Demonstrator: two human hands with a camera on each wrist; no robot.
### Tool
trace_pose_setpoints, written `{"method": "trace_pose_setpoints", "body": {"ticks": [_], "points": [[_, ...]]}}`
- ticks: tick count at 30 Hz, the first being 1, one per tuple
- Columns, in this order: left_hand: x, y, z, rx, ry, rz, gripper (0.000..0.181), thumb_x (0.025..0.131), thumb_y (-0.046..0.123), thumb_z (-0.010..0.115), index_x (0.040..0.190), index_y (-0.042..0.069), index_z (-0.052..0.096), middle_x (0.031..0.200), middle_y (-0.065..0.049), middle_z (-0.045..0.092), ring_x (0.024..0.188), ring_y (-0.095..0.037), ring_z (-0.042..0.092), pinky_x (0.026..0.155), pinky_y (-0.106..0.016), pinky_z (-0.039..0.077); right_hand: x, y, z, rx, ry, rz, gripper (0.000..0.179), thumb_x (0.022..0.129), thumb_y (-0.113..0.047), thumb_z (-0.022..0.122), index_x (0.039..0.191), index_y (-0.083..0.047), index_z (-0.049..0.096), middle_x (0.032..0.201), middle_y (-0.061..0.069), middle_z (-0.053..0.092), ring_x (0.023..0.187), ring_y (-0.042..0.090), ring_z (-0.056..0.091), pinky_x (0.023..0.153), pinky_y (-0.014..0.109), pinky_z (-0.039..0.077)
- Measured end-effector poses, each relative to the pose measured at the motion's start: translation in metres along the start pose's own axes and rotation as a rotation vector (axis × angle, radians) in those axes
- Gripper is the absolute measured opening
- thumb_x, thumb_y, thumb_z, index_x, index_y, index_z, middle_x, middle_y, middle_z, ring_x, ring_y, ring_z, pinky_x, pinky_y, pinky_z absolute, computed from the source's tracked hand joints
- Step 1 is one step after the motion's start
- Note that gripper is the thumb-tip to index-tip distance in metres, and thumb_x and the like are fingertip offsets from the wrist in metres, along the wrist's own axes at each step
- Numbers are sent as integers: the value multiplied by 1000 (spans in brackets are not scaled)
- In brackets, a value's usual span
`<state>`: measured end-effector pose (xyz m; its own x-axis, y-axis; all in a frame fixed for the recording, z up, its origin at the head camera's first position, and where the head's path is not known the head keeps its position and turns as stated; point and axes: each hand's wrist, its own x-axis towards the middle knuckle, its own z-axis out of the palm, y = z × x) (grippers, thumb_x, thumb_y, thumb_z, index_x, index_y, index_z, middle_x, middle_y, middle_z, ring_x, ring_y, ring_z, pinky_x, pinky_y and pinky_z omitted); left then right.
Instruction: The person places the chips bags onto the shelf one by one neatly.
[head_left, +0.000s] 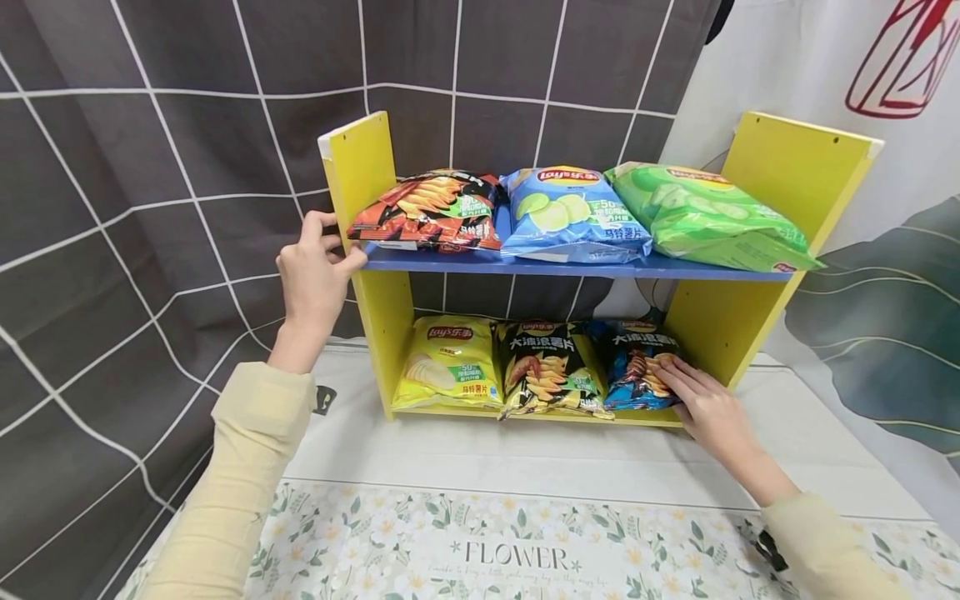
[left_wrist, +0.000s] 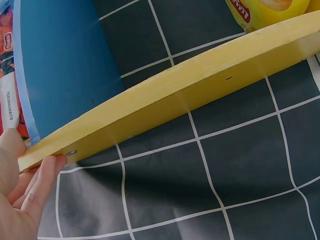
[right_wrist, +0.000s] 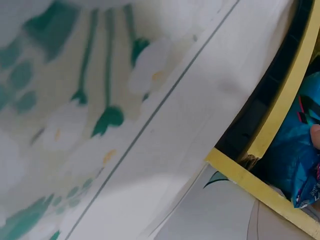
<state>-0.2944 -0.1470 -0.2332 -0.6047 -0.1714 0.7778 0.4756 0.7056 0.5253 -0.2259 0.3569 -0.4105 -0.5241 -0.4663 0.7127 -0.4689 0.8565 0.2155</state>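
My left hand (head_left: pixel 315 271) holds the left side panel (left_wrist: pixel 150 100) of a small yellow shelf at the height of its blue middle board (head_left: pixel 450 262). The thumb is at the panel's front edge, the fingers on its outer face. Low on the right, my right hand (head_left: pixel 708 408) lays its fingers on a dark blue bag of potato chips (head_left: pixel 626 367). That bag shows partly in the right wrist view, with one fingertip (right_wrist: pixel 315 136) at the frame's edge. Beside it stand a black chip bag (head_left: pixel 547 371) and a yellow chip bag (head_left: pixel 447 362).
A red chip bag (head_left: pixel 431 208), a light blue one (head_left: pixel 573 212) and a green one (head_left: pixel 712 217) lie along the upper board. Under the shelf is a white table cover with a floral strip (head_left: pixel 517 525). A dark checked curtain (head_left: pixel 187 150) hangs behind and to the left.
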Motion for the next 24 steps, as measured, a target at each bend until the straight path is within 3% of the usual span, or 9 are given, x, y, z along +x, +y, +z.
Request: {"method": "trace_pose_setpoints", "body": {"ticks": [10, 13, 15, 17, 20, 24], "points": [[0, 0, -1, 3, 0, 4, 33, 84, 8, 62, 114, -3, 56, 103, -20, 72, 81, -32, 73, 73, -43, 57, -9, 0, 0, -51, -118, -60, 73, 61, -3, 75, 131, 2, 55, 131, 23, 58, 117, 41, 56, 91, 54, 47], [1, 0, -1, 3, 1, 5, 33, 84, 8, 62, 114, -3, 56, 103, -20, 72, 81, -32, 73, 73, -43, 56, -11, -2, 0, -56, -132, -54, 70, 68, -8, 73, 134, 2, 53, 134, 22, 56, 120, 41, 54, 92, 55, 46], [1, 0, 0, 2, 1, 5, 33, 84, 8, 62, 114, -3, 56, 103, -20, 72, 81, -32, 72, 74, -43, 56, -12, -3, 1, -61, -127, -51, 53, 88, -22, 63, 134, 2, 52, 134, 22, 56, 121, 41, 53, 93, 55, 46], [1, 0, 0, 3, 0, 3, 34, 84, 9, 63, 115, -3, 56, 104, -20, 72, 82, -32, 72, 74, -43, 56, -13, -3, 1, -65, -115, -47, 52, 101, -37, 41, 134, 2, 53, 134, 22, 56, 120, 41, 54, 92, 55, 45], [0, 0, 0, 7, -3, -1, 34, 84, 10, 63, 116, -2, 56, 104, -19, 72, 82, -32, 73, 75, -43, 57, -12, -6, 2, -83, -102, -33, 75, 101, -50, 11, 132, 2, 55, 131, 23, 58, 119, 41, 54, 92, 56, 44], [-3, -1, 1, 9, -5, -5, 35, 85, 11, 62, 117, -2, 56, 105, -19, 71, 83, -32, 73, 78, -43, 56, -11, -11, 0, -84, -118, 16, 81, 99, -55, 10, 132, 3, 54, 131, 23, 58, 121, 42, 52, 95, 59, 40]]}}
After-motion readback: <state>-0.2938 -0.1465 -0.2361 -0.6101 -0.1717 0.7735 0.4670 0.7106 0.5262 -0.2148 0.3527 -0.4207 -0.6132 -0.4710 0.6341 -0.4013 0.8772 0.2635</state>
